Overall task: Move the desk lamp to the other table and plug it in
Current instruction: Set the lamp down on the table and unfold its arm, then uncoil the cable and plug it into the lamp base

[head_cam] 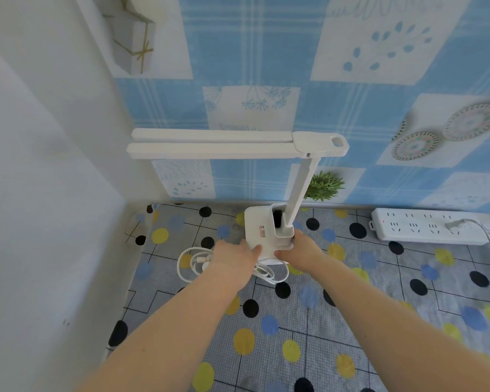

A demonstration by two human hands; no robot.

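A small green plant (pixel 324 184) stands against the patterned wallpaper (pixel 266 52).

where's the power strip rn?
Head view, right side: the white power strip lies on the dotted tablecloth against the wall, right of the lamp base.

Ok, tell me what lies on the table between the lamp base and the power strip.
In the head view, only bare dotted tablecloth lies between the lamp base and the power strip. The coiled cord lies on the other side, beneath the left hand.

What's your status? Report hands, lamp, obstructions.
Left hand and right hand grip lamp base. Cord coiled, unplugged. Power strip right, nothing blocking.
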